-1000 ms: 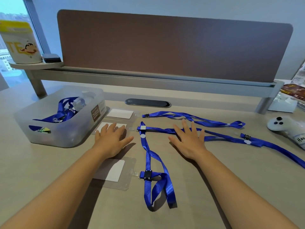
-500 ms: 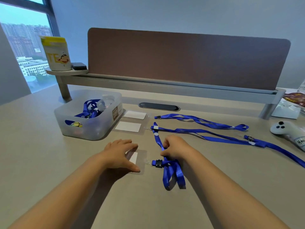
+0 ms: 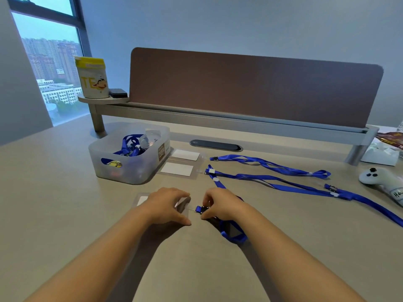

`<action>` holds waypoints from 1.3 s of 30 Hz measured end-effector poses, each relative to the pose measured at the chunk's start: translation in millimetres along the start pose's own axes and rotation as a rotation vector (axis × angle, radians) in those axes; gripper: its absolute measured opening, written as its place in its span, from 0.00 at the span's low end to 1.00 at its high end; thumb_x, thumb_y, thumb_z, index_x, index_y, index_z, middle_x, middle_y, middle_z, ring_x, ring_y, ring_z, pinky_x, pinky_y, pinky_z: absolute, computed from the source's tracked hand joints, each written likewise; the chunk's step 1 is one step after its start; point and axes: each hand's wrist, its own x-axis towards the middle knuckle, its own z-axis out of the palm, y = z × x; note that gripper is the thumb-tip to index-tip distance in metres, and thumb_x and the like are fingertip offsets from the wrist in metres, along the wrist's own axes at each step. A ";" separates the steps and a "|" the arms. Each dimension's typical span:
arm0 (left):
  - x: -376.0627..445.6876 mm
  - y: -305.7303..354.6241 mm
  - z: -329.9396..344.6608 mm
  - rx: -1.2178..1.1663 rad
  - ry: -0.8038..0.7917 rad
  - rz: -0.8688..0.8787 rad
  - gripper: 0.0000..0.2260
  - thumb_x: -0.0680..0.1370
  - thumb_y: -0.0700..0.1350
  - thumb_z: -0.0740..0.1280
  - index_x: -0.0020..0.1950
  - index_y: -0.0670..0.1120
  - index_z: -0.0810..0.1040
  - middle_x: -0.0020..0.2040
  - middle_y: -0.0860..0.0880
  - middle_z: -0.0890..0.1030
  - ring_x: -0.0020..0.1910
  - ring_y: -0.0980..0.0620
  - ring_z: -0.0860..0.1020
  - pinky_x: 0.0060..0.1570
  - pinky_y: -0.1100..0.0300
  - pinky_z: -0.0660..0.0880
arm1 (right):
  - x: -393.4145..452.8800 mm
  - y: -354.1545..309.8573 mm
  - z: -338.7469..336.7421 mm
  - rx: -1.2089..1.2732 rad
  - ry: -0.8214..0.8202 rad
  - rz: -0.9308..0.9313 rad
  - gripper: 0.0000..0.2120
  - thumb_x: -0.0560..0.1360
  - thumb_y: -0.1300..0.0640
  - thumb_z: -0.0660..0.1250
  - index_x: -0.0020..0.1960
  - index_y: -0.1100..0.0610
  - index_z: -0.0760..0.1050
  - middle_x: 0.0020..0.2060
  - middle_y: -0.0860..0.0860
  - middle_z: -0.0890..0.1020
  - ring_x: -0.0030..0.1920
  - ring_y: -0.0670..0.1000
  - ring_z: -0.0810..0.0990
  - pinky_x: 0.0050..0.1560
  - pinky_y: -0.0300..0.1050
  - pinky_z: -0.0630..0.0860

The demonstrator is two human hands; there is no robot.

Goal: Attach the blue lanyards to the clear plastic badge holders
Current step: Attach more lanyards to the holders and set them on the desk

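Note:
A clear badge holder (image 3: pixel 140 200) with a white card lies flat on the desk in front of me. My left hand (image 3: pixel 166 204) rests on top of it with curved fingers, covering most of it. My right hand (image 3: pixel 220 205) pinches the black clip (image 3: pixel 201 209) of a blue lanyard (image 3: pixel 232 233) right at the holder's strap end. Two more badge holders (image 3: pixel 177 170) lie beside the bin, each next to a blue lanyard (image 3: pixel 270 165) stretched to the right.
A translucent bin (image 3: pixel 128 168) with blue lanyards and other items stands at the left. A white controller (image 3: pixel 380 182) lies at the far right. A brown divider panel (image 3: pixel 250 88) on a grey rail closes off the back, and a black cable grommet (image 3: pixel 216 146) sits below it.
My hands came from lying flat further back to the near holder. The left one settled over it and the right one took the lanyard clip between its fingers. The camera tilted up.

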 end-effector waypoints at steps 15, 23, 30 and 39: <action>-17.3 2.4 -1.1 -0.113 0.235 0.048 0.19 0.75 0.41 0.62 0.67 0.50 0.67 0.67 0.48 0.72 0.64 0.50 0.70 0.65 0.55 0.68 | 3.3 -14.4 -3.9 0.347 -0.036 -0.024 0.11 0.74 0.67 0.63 0.56 0.60 0.74 0.41 0.52 0.75 0.34 0.44 0.71 0.33 0.33 0.70; -22.4 11.4 -17.1 -0.313 0.452 0.032 0.14 0.77 0.40 0.60 0.62 0.45 0.73 0.61 0.43 0.78 0.60 0.47 0.76 0.60 0.54 0.72 | -5.4 -21.2 -14.3 0.558 0.131 -0.073 0.13 0.76 0.53 0.62 0.51 0.61 0.78 0.30 0.48 0.70 0.30 0.44 0.64 0.28 0.34 0.62; -24.7 17.4 -27.0 -0.349 0.523 0.066 0.13 0.76 0.40 0.61 0.60 0.43 0.75 0.59 0.43 0.79 0.58 0.48 0.77 0.59 0.56 0.73 | -6.8 -25.3 -17.6 0.728 0.062 -0.106 0.08 0.76 0.60 0.62 0.38 0.55 0.75 0.34 0.50 0.77 0.33 0.45 0.73 0.35 0.34 0.72; -32.6 24.3 -50.5 -0.326 0.624 0.067 0.13 0.75 0.41 0.63 0.58 0.39 0.77 0.56 0.40 0.81 0.54 0.45 0.79 0.52 0.60 0.73 | -19.1 -44.8 -24.6 0.820 0.195 -0.253 0.10 0.76 0.64 0.61 0.38 0.55 0.75 0.32 0.50 0.77 0.31 0.45 0.70 0.33 0.34 0.69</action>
